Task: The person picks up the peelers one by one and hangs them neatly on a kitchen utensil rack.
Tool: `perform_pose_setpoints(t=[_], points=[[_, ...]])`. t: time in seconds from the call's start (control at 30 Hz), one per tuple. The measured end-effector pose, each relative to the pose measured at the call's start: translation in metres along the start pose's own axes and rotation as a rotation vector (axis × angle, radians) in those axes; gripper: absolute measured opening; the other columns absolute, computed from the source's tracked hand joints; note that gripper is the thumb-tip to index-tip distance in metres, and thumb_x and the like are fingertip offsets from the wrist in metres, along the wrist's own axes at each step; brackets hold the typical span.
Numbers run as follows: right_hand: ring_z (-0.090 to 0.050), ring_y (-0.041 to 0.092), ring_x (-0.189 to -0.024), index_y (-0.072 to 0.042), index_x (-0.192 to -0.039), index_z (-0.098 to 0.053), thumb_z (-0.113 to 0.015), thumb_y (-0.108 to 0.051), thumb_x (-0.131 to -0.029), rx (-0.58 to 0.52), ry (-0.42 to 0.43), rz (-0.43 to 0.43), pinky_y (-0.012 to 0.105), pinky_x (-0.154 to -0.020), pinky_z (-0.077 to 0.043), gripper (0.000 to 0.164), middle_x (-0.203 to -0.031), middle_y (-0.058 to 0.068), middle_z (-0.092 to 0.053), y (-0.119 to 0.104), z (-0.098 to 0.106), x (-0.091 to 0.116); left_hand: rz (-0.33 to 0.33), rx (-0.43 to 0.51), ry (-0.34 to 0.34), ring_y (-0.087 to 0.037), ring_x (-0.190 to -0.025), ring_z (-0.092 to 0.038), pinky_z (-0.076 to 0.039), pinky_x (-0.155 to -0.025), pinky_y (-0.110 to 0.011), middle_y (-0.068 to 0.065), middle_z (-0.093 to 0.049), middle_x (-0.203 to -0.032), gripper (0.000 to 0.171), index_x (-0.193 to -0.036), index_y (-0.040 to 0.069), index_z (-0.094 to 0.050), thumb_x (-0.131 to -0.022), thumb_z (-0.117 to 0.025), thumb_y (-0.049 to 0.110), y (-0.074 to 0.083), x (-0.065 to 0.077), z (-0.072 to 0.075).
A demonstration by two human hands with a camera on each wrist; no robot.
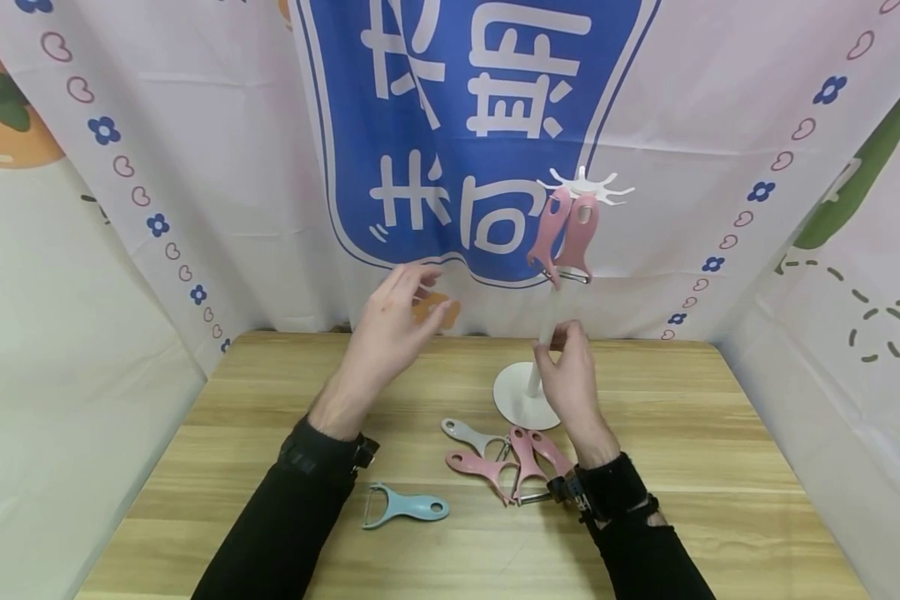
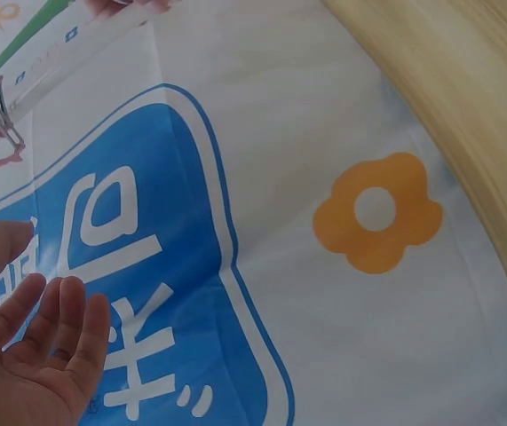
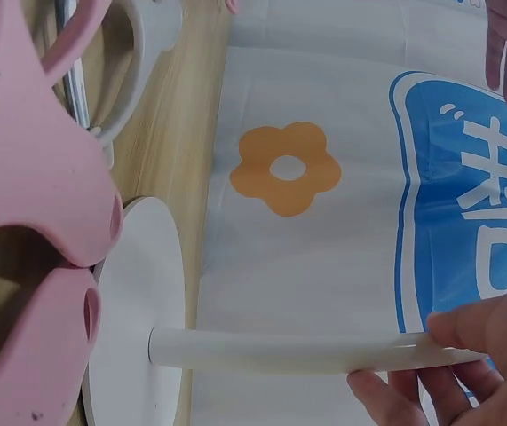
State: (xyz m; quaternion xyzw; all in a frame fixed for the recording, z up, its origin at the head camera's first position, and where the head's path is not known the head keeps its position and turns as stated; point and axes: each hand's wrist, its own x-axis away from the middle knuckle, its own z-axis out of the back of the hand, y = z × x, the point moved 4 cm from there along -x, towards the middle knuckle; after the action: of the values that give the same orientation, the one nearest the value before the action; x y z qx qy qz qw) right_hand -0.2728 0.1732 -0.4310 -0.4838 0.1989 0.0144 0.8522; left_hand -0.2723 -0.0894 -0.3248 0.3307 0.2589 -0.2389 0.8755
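A white stand with a round base, upright post and spiked top stands toward the back of the table. My right hand grips its post between thumb and fingers. Two pink peelers hang from the prongs at the top. My left hand is raised left of the stand with loosely bent fingers and nothing in it; the left wrist view shows its palm bare. Several peelers lie in front of the base, among them a pink one and a grey one.
A light blue peeler lies by itself at the front left of the wooden table. A printed cloth with a blue sign hangs close behind the table's back edge.
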Motion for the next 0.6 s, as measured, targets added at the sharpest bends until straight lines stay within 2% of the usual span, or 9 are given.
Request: perform_pose_setpoints(t=[0.37,0.6], points=[[-0.061,0.031,-0.106,0.0,-0.121,-0.05,-0.064,-0.008,-0.1,-0.007,-0.018,0.033,0.05,-0.093,-0.054,0.026,-0.114,0.016,-0.058,0.003,-0.001,-0.001,0.009,-0.056,-0.04,-0.018,-0.11,-0.062,-0.055,-0.093,-0.03,-0.006,-0.063,-0.122,0.04,-0.131,0.009,-0.062,-0.095,-0.075,0.022,-0.016,0.014,-0.003],[-0.06,0.032,-0.108,0.001,-0.123,-0.048,-0.062,-0.008,-0.102,-0.003,-0.042,0.034,0.05,-0.094,-0.054,0.027,-0.116,0.017,-0.056,0.002,-0.002,0.0,0.034,-0.091,-0.072,-0.017,-0.111,-0.061,-0.056,-0.092,-0.033,-0.006,-0.064,-0.123,0.043,-0.132,0.012,-0.061,-0.095,-0.076,0.026,-0.023,0.019,-0.005]])
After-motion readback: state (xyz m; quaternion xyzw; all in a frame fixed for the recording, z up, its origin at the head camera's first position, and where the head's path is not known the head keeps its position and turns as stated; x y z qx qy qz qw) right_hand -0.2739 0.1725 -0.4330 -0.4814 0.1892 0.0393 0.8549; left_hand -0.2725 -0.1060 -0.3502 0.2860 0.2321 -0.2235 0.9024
